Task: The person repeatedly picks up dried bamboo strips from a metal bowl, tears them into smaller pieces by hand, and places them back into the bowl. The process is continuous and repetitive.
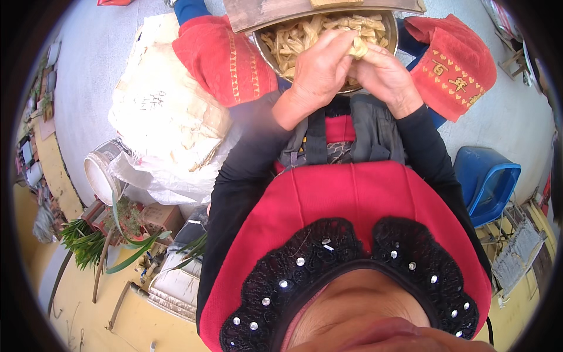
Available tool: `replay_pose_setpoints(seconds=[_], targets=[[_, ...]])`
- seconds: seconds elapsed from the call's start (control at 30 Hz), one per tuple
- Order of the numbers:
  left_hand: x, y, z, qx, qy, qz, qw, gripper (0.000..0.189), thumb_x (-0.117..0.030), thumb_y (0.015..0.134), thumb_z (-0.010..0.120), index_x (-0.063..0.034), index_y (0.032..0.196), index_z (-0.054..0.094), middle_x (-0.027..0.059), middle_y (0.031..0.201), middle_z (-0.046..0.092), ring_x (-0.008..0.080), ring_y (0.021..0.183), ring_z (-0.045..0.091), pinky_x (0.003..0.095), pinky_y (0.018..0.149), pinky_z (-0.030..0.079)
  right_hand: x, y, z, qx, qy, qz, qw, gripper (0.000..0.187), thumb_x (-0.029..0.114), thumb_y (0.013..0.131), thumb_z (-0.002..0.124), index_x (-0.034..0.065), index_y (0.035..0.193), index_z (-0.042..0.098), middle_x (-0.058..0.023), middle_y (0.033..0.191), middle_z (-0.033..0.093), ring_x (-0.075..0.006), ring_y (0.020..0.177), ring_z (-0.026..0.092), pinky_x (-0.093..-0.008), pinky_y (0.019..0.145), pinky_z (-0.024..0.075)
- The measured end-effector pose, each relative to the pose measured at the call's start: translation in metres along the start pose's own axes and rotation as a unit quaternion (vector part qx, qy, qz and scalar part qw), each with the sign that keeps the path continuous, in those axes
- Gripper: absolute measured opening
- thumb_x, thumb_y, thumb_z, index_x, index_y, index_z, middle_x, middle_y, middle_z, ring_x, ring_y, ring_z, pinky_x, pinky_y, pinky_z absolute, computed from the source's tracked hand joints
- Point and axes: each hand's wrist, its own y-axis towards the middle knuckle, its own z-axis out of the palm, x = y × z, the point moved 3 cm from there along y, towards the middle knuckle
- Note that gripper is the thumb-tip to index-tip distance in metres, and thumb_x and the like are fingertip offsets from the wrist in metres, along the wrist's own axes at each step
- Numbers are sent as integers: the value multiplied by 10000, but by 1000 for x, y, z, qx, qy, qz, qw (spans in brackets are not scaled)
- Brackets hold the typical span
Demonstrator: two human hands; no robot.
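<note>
Between my two hands is a pale yellow knotted strip (359, 48), which looks like tofu skin. My left hand (317, 72) pinches it from the left, its fingertips at the knot. My right hand (383, 75) grips the same strip from the right with thumb and fingers; the strip's ends are partly hidden. Just beyond and below the hands, a round metal basin (393, 33) holds many similar folded or knotted strips (303, 35). Across the basin's far side lies a wooden board (281, 12) with a smaller wood block (336, 3) on it.
Red towels (211, 57) (457, 66) cover both knees. At left lies a stack of pale sheets (171, 101) bearing writing, on white plastic sheeting (149, 176). Beside it stands a white bucket (99, 171), with potted plants (83, 240) behind. A blue plastic bin (484, 185) stands at right.
</note>
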Motion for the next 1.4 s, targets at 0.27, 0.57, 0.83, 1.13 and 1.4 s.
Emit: replay_pose_setpoints(seconds=[0.27,0.57,0.83,1.13,1.4], targets=[[-13,15,-5,39,-40,-125,991,336,-200,899,607,-39,1194,606,190,1046,660,378,921,658,447,815,524,28,1,38,-92,-594,-281,748,201,-6,895,541,-75,1044,657,-137,1277,605,-241,1194,563,-321,1023,418],[12,8,17,-30,-310,-370,875,228,-215,986,533,-28,1061,640,50,742,604,121,649,563,260,602,467,30,-5,57,-139,-657,-338,659,139,-16,901,585,-52,998,678,-159,1244,604,-265,1157,586,-335,1002,437],[-10,-7,-3,33,-99,-216,971,134,-184,982,562,-72,937,619,73,712,624,198,588,606,318,563,471,43,16,-8,-86,-160,-144,973,316,102,996,552,-50,1273,558,-99,1279,595,-202,1160,571,-356,1013,438],[-19,5,-23,25,259,46,965,196,-102,839,706,-99,1027,649,67,829,668,281,694,662,365,586,527,85,-8,38,-31,-622,-56,781,246,231,976,619,5,1059,670,-24,931,650,-96,885,575,-274,791,477],[-1,-3,-19,46,170,25,984,152,-170,876,684,-93,1004,654,87,825,670,307,729,663,392,618,532,76,-21,46,33,-766,-144,625,228,217,936,661,-10,940,646,-122,763,591,-246,729,607,-345,663,488]])
